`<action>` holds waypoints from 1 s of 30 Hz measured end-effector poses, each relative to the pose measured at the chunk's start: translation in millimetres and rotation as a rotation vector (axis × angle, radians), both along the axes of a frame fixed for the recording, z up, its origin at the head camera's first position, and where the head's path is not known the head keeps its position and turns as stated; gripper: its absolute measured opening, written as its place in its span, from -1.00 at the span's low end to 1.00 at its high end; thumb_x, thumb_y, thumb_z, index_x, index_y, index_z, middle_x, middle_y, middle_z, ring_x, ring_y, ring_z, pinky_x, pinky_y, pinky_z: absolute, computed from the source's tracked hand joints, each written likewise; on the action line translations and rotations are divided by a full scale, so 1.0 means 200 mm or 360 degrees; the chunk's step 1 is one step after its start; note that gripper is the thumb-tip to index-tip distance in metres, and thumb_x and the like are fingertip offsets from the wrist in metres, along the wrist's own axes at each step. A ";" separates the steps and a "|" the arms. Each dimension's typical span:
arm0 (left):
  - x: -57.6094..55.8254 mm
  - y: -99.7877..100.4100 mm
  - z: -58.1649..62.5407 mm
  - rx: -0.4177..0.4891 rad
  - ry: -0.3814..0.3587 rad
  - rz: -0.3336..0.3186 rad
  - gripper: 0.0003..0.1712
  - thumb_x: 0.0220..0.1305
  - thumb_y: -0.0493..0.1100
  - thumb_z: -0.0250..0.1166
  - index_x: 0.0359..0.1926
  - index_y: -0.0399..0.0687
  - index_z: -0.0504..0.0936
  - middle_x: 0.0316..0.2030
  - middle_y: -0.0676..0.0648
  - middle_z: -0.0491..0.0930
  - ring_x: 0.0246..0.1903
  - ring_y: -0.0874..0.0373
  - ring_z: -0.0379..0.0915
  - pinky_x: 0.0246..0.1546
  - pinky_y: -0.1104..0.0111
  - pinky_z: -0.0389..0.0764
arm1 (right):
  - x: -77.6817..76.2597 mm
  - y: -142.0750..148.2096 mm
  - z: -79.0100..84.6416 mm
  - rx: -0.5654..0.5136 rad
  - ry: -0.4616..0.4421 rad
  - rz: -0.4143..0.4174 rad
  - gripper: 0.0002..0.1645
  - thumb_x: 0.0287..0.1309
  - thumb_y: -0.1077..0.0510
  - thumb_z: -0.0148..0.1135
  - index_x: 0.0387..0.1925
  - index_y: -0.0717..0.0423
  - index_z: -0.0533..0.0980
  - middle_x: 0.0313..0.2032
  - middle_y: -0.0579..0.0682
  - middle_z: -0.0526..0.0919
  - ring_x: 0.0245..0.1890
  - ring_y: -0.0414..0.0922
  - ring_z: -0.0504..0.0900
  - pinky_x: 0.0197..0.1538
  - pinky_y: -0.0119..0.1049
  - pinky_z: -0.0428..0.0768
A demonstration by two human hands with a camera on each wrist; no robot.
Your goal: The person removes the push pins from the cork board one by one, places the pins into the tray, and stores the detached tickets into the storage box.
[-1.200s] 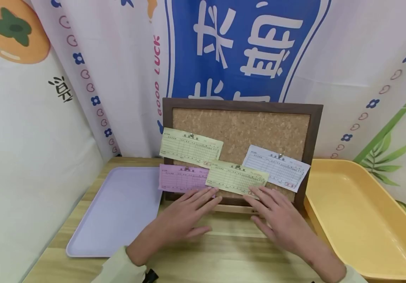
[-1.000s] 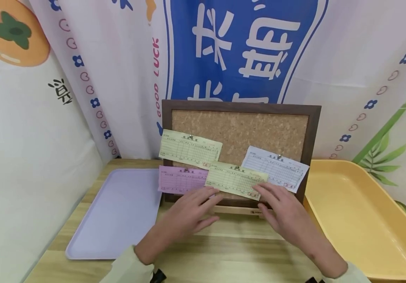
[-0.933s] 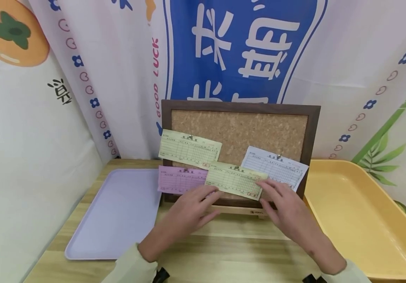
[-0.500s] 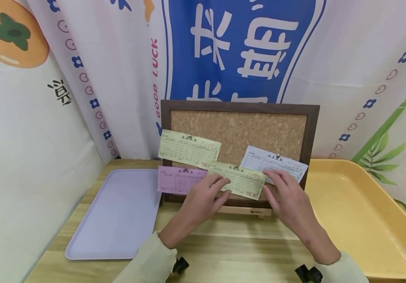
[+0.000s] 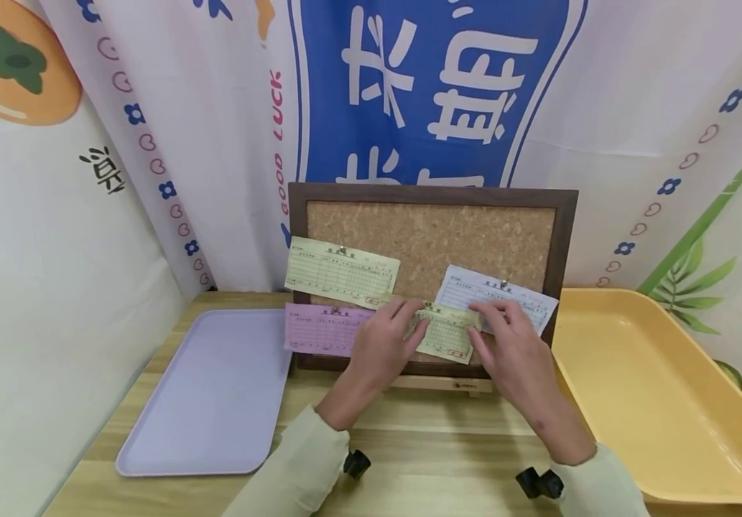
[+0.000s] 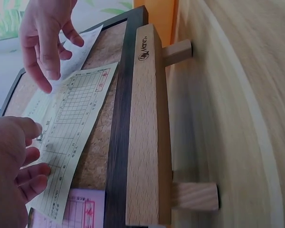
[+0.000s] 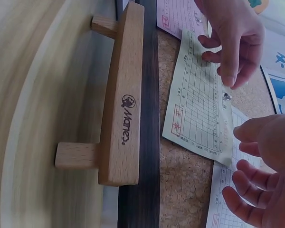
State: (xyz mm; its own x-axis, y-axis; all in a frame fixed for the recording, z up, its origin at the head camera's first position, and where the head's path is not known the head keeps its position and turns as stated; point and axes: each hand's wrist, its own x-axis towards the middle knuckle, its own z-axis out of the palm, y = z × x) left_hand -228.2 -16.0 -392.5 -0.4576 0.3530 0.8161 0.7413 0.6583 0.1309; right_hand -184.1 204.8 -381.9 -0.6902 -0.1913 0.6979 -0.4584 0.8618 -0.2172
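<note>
A dark-framed corkboard (image 5: 422, 233) carries several pinned receipt slips. The lower yellow-green slip (image 5: 443, 340) lies between my hands, overlapping the purple slip (image 5: 319, 332) and the pale blue slip (image 5: 460, 287); another yellow-green slip (image 5: 338, 271) hangs at upper left. My left hand (image 5: 380, 352) is over the lower slip's left part, its fingers loosely bent and a fingertip right at the metal push pin (image 7: 227, 97). With thumb and fingers apart, my right hand (image 5: 518, 355) hovers at that slip's upper right corner, overlapping the pale blue slip. Neither hand holds anything.
A wooden stand (image 6: 145, 128) with short feet supports the board on the wood-grain table (image 5: 409, 459). To the left lies a flat lavender tray (image 5: 209, 388), to the right a deeper yellow tray (image 5: 655, 388). A printed curtain (image 5: 228, 143) hangs behind.
My left hand has moved up and right from the slips' lower edge to the pin. My right hand has risen from the lower edge to the upper right corner. The slips stay pinned.
</note>
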 end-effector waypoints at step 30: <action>-0.07 0.08 -0.01 0.0204 0.0013 0.0085 -0.89 0.23 -0.28 0.49 -0.25 -0.07 0.73 -0.41 0.04 0.62 -0.60 0.31 0.51 -0.68 0.58 0.31 | -0.05 -0.05 0.01 -0.0081 -0.0064 -0.0006 -0.77 0.24 0.21 0.45 -0.09 0.15 0.63 -0.11 0.15 0.47 -0.22 0.10 0.45 -0.25 -0.07 0.40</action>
State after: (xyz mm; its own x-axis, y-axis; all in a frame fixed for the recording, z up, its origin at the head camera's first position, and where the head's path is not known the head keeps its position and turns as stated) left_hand -242.6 0.0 -394.2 -0.4660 0.2206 0.8568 0.7069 0.6753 0.2105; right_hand -194.3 195.7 -379.9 -0.7185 -0.1536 0.6783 -0.4454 0.8508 -0.2791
